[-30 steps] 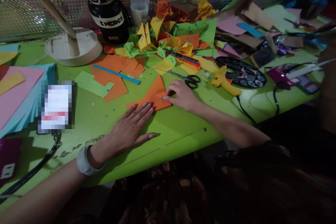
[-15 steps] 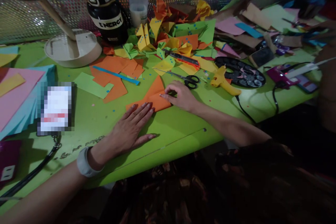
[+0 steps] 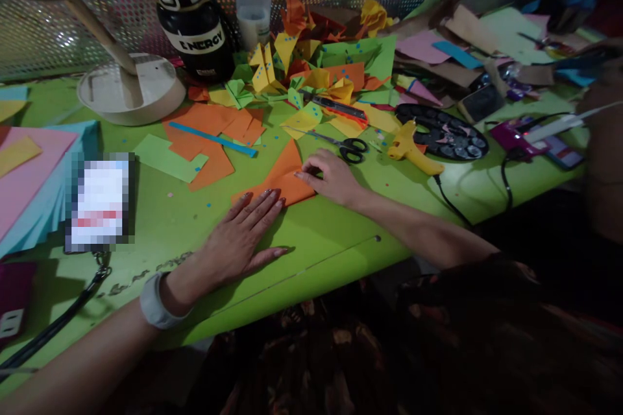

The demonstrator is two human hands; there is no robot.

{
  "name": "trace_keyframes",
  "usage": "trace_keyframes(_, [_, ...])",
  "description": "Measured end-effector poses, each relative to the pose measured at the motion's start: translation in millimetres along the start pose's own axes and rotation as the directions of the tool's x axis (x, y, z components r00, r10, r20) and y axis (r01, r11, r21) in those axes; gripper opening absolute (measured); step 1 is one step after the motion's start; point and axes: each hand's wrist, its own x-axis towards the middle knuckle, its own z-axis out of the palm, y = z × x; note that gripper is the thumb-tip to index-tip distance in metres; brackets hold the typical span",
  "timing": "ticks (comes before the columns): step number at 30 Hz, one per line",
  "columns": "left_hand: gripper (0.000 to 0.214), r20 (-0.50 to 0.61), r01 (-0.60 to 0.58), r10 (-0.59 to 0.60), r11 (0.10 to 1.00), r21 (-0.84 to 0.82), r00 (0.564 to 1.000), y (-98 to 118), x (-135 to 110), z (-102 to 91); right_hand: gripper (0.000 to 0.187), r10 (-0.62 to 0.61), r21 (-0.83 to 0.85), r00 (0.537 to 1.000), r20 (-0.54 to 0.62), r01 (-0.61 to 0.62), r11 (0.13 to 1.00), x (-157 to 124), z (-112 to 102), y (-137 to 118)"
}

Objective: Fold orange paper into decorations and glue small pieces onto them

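**Right hand edges left along the orange fold**

Since a second ago the right hand has slid slightly leftward over the orange paper; the left hand has hardly stirred. On the smooth lime-green table, a glossy black bottle at the back reads "ENERGY". The matte paper, folded to a triangular peak, lies near the front edge. The left hand is flat and spread, fingertips on it. The right is half-curled, pressing down, gripping nothing. Black-handled scissors lie just beyond.
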Motion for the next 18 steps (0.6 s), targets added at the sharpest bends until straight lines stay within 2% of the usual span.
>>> trace_keyframes(10, [0.086,0.003,0.007,-0.007,1.000,-0.030,1.000,-1,0,1.7,0.021,0.044,-0.074,0.999,0.004,-0.044,0.996,-1,-1,-4])
trace_keyframes(15, [0.084,-0.007,-0.006,0.006,1.000,-0.026,1.000,-1,1,-0.3,0.014,0.078,-0.073,0.997,0.000,-0.078,0.994,0,-2,-2])
trace_keyframes(18, [0.085,-0.002,-0.004,0.004,1.000,-0.023,1.000,-1,2,-1.7,0.017,0.004,-0.144,0.998,-0.060,-0.012,0.989,-6,-9,-12])
